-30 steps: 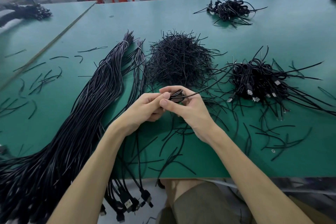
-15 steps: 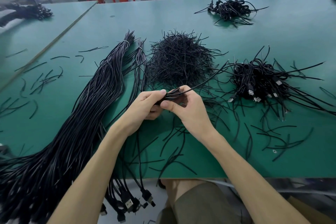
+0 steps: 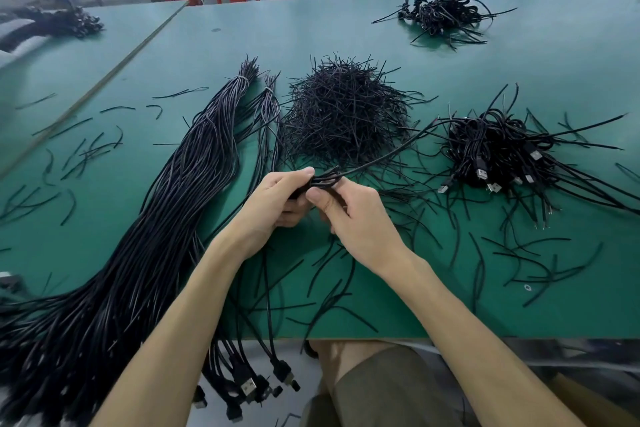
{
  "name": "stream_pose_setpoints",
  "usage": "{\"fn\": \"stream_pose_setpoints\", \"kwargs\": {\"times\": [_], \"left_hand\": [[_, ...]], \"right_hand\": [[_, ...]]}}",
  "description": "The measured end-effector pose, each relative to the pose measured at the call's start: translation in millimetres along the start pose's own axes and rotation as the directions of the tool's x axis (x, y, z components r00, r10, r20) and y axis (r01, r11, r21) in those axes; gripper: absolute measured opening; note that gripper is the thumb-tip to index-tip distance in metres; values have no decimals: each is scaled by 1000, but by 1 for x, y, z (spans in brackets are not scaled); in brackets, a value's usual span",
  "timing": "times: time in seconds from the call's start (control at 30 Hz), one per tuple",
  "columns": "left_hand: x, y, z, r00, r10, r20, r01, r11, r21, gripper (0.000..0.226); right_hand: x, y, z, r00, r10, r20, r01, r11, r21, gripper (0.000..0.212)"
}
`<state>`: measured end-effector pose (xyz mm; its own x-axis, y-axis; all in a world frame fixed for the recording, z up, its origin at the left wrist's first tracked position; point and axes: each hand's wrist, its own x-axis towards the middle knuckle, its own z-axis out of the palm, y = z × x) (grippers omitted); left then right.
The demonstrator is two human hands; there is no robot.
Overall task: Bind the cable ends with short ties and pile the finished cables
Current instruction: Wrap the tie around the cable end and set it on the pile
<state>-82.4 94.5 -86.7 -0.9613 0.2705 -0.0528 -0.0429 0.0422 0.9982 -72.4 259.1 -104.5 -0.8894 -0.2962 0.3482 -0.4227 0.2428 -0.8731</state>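
The left hand [image 3: 273, 199] and right hand [image 3: 356, 218] are both pinching a folded cable [image 3: 326, 180] above the bench [image 3: 519, 55]. Its tail is trailing right, toward the finished pile [image 3: 498, 152]; the tie heap [image 3: 346, 114] is lying farther back.

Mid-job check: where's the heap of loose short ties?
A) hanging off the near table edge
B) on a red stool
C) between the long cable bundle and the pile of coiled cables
C: the heap of short ties lies with the long cable bundle to its left and the pile of coiled cables to its right.
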Motion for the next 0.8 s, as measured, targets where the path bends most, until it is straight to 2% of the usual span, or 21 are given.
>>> {"fn": "stream_pose_setpoints", "kwargs": {"times": [0.13, 0.3, 0.47, 0.57, 0.7, 0.8], "left_hand": [[2, -3, -1, 1000, 11, -28, -10, 999, 38, 51], [3, -4, -1, 996, 40, -74, -35, 997, 69, 57], [3, -3, 0, 995, 37, -93, -27, 994, 104, 61], [3, -4, 3, 984, 117, -135, -90, 978, 190, 68], [2, -2, 8, 917, 345, -202, -258, 896, 361, 37], [1, 0, 7, 888, 433, -154, -321, 824, 468, 23]], "right_hand": [[1, -5, -2, 999, -40, -14, 40, 999, -13, 18], [0, 1, 0, 1000, 10, 9, -10, 1000, -28, 27], [0, 1, 0, 1000, -4, 1, 4, 1000, -22, 30], [-1, 1, 0, 1000, -8, -16, 8, 1000, -20, 34], [1, 0, -3, 997, 52, -57, -48, 997, 61, 35], [4, -1, -5, 985, 143, -95, -120, 968, 220, 35]]}}
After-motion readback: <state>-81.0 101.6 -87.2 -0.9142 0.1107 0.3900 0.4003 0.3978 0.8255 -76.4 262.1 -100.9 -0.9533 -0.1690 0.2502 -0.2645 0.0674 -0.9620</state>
